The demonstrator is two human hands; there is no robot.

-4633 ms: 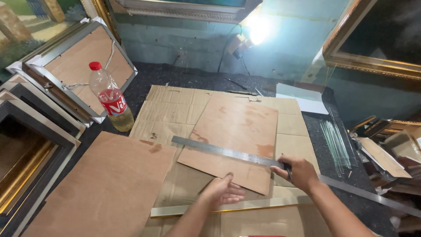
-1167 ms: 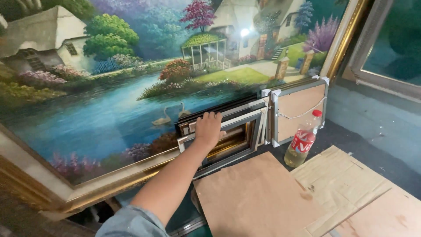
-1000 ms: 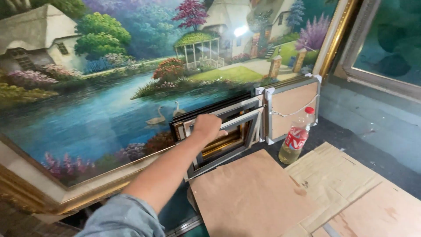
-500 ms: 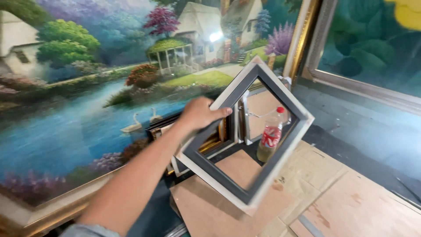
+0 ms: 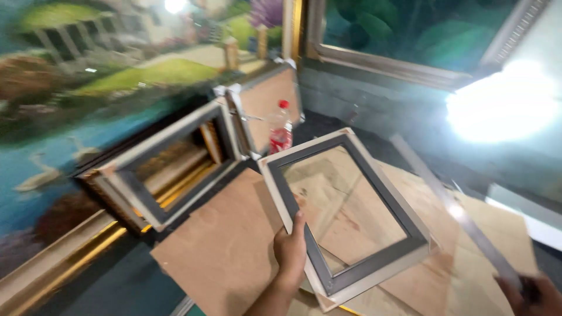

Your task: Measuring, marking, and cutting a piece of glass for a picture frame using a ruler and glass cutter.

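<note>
A left hand (image 5: 291,248) grips the near-left rail of an empty grey-and-white picture frame (image 5: 345,213), fingers wrapped under the rail and thumb pressed on top, holding it tilted above the brown boards (image 5: 225,246) spread on the desk. Half a second ago the frame hung upright by the wall; now it has swung down over the boards, clear of the stack. At the lower right edge the right hand (image 5: 535,295) closes around the end of a long metal ruler (image 5: 451,210). Farther back, a red-capped bottle (image 5: 281,127) stands beside more frames (image 5: 170,164) leaning against a large landscape painting (image 5: 88,88).
</note>
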